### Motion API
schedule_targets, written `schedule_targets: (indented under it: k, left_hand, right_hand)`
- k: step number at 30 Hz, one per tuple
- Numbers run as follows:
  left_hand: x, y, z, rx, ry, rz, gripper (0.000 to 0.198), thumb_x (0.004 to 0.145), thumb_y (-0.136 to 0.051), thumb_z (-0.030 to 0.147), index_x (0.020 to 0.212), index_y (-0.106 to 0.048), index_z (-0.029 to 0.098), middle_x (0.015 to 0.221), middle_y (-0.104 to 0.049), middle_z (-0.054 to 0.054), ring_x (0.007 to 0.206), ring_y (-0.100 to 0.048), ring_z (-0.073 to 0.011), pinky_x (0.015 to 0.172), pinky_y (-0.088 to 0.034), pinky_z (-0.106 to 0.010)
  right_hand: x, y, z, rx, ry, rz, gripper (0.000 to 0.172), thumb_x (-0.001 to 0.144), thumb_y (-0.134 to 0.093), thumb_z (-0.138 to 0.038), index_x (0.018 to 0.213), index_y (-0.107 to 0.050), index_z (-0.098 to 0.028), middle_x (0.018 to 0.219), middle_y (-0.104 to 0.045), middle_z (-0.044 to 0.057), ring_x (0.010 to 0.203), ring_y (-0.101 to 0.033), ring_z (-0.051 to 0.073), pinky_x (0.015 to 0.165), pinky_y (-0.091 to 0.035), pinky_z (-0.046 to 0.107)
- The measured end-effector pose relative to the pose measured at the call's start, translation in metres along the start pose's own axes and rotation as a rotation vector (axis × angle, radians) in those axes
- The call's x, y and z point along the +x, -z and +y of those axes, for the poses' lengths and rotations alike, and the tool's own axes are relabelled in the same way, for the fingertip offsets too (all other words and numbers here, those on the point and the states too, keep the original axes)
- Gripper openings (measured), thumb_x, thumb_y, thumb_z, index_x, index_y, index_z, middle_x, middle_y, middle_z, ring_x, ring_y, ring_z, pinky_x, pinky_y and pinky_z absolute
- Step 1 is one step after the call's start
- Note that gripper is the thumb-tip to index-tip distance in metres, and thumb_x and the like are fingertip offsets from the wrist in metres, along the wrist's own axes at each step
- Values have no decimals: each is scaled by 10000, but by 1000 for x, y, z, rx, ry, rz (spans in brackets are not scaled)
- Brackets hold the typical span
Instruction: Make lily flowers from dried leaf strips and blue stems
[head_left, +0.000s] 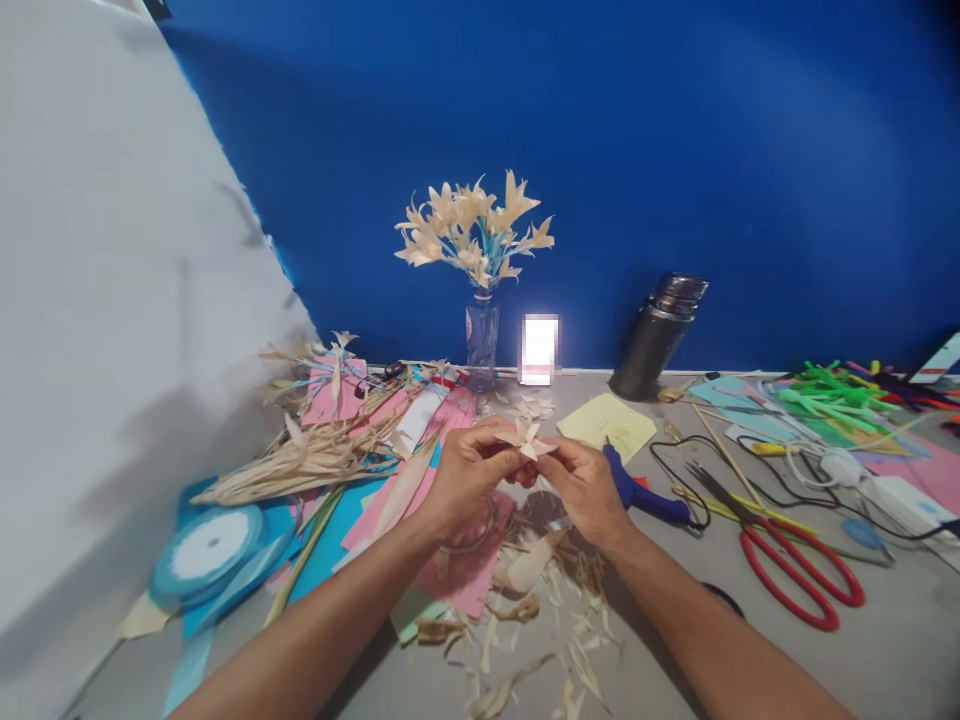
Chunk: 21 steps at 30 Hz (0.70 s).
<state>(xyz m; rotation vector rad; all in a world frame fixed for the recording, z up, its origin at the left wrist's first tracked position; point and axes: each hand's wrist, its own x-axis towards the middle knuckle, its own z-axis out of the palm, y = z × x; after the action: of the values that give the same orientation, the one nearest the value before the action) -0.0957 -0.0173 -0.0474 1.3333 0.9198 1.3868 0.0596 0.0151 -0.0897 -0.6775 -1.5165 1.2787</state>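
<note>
Between my two hands, above the middle of the table, is a small cream corn-husk flower (529,441) with pointed petals spread outward. My left hand (474,465) pinches it from the left, thumb and fingers closed. From the other side my right hand (586,480) grips it too, its fingertips meeting the left ones beneath the petals. The flower's underside is hidden by the fingers. Just right of my right hand lies a blue glue gun (645,495). Husk scraps (529,570) and pink paper (469,575) lie below my hands.
A bottle (481,340) holding husk flowers (472,225) stands at the back, with a dark flask (656,340) farther right. Red-handled scissors (795,565) and cables lie at right. Dried husks (300,460) and a blue ribbon roll (210,550) are at left.
</note>
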Motion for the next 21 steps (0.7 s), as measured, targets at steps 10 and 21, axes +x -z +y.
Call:
schedule_targets:
  k: [10,21]
  left_hand:
    - [-1,0,-9,-6,5,60,391,741,-712,165,1130,-746,185,699,-649,9,556,-605,-99,515,-442,-201]
    - [-1,0,-10,80,-95,98,73,728,-763,231,702,-747,166,776,-598,-38,692,-593,-148,612,-494,-249]
  right_hand:
    - [2,4,7,-74,20,37,236,837,-722,-427,788,-735,-196,670,-697,18,636,-642,172,619,-514,277]
    - [3,8,8,-142,-63,40,281,807,-727,-473,850,-723,-195,731,-696,26,616,-581,162,552,-438,259]
